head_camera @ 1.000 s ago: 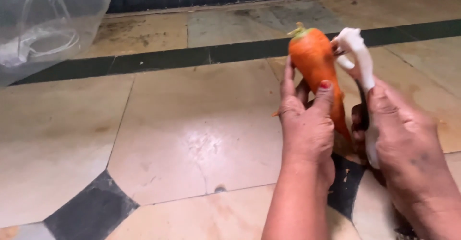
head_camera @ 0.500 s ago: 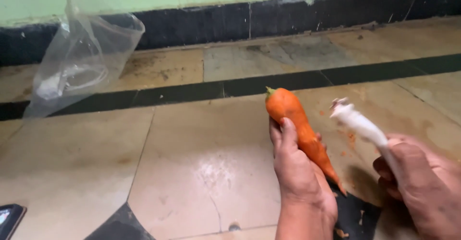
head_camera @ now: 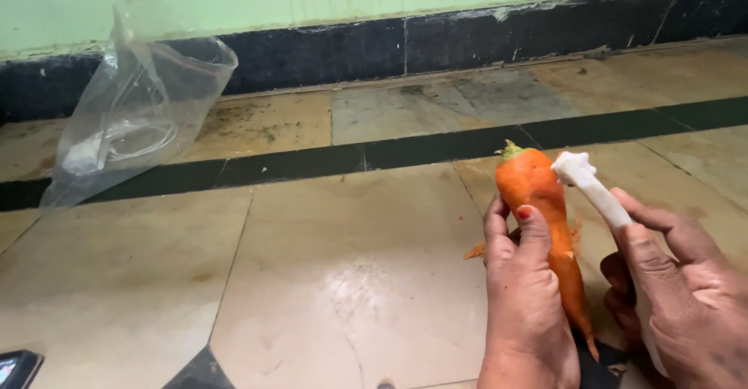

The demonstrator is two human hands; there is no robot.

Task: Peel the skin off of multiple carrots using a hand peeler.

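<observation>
Gripping: left hand closed around tapered orange carrot, held upright above tiled floor | right hand clenched on white plastic peeler beside carrot | risk: blade may slip toward left thumb, which lies on the carrot.

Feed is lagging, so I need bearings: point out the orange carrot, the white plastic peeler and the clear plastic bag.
Orange carrot [head_camera: 536,190]: head view, on its thick upper body.
White plastic peeler [head_camera: 594,190]: head view, on its shaft.
Clear plastic bag [head_camera: 148,101]: head view, on its crumpled side.
</observation>
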